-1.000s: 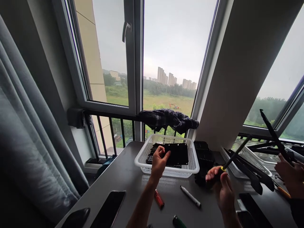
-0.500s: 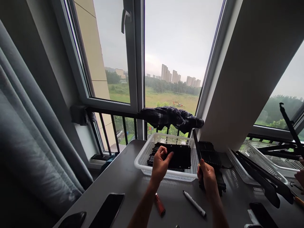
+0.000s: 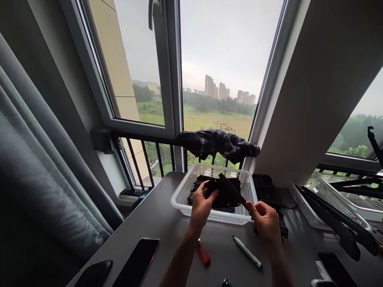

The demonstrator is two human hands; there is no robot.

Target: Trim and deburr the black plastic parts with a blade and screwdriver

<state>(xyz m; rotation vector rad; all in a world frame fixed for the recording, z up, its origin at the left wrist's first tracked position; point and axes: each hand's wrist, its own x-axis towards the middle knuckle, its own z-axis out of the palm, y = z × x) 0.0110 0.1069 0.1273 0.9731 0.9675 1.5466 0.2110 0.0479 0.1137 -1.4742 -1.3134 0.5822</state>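
In the head view, pinches a black panel (image 3: 224,199) in the left hand (image 3: 201,206), over the white basket (image 3: 214,217); clasps a flat dark tool (image 3: 233,189) in the fingers of the right hand (image 3: 265,221); aims its long axis up and leftward from those fingers, across the panel, cannot tell whether touching; unlike half a second earlier, slants the tool over the panel instead of holding it near upright

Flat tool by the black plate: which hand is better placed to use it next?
Right hand, probably: it grips the flat tool, seen across the black plate; the left hand holds the plate.
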